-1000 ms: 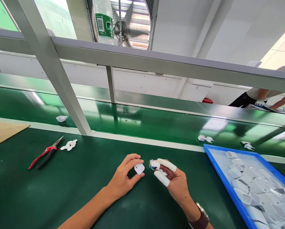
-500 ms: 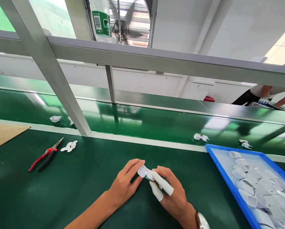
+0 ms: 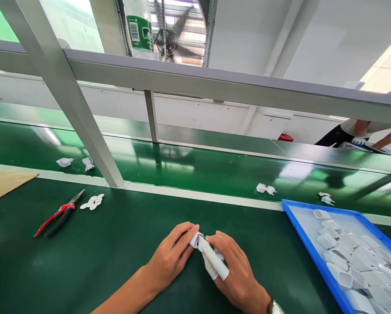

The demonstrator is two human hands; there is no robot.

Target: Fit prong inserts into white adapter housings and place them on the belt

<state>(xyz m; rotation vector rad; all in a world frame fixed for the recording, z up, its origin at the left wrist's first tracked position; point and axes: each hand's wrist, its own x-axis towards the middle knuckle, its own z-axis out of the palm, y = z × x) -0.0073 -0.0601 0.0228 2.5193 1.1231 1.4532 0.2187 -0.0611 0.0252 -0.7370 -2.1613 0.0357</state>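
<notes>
My left hand (image 3: pixel 169 253) pinches a small white plastic charger housing (image 3: pixel 194 241) between its fingertips and thumb, over the green table. My right hand (image 3: pixel 236 270), with white covers on the thumb and index finger, is closed at the housing's open end. A bit of green circuit board shows between those covered fingers and the housing; most of it is hidden. A watch (image 3: pixel 276 308) is on the right wrist.
Right of my hands stands a blue-rimmed tray (image 3: pixel 308 244) of white housings. Red-and-black pliers (image 3: pixel 60 213) lie at left beside flat white pieces (image 3: pixel 92 201). White plug parts (image 3: pixel 266 189) sit on the green belt (image 3: pixel 195 163). Beyond, a person's arms (image 3: pixel 362 127) show.
My right hand has tilted and closed in on the housing, and less of the circuit board shows. The white plug parts on the belt have shifted left.
</notes>
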